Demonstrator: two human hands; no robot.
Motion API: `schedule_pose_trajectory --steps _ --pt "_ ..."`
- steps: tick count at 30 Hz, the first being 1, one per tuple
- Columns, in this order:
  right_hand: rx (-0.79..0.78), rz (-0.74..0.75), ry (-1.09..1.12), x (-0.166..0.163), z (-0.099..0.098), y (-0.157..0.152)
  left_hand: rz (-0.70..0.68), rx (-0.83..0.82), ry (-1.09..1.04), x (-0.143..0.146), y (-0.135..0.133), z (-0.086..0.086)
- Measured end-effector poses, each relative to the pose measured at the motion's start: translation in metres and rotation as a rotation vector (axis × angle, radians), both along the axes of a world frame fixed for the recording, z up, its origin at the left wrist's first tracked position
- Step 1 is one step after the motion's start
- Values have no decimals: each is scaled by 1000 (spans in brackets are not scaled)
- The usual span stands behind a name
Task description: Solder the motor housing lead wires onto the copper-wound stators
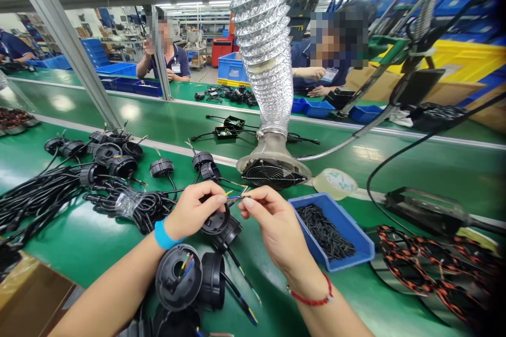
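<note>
Directly between both hands [196, 208] [278, 226] run thin coloured wires [234, 197].

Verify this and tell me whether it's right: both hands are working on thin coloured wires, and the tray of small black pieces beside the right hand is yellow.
The colour is wrong: in the head view, the tray of small black pieces beside the right hand is blue. That hand and the left hand are indeed working on thin coloured wires.

Left fingers [214, 203], right fingers [253, 208] pinching coloured wires [234, 198] — blue bin [350, 263] of black pieces [326, 233] nearby.
</note>
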State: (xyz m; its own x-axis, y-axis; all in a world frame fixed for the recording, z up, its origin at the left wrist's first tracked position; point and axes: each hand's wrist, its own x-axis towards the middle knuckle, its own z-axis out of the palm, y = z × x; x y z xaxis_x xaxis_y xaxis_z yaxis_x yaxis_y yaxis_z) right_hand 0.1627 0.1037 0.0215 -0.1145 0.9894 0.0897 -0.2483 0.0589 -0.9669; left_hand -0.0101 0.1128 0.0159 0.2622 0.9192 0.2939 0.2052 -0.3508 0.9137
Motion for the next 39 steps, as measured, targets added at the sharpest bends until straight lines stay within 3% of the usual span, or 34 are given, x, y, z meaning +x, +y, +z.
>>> schedule_pose_trajectory --steps 4,10,17,21,39 --pt "-23 19 5 -2 -3 0 65 -38 -44 1 2 -2" --pt "-25 82 -36 -11 -5 -2 4 -11 37 2 1 1" --pt "-31 227 -321 11 3 7 7 -92 3 0 0 5" --pt "44 142 -408 23 7 10 -62 -81 49 -2 0 7" --pt "301 100 -599 23 17 2 -96 41 139 -4 -3 8"
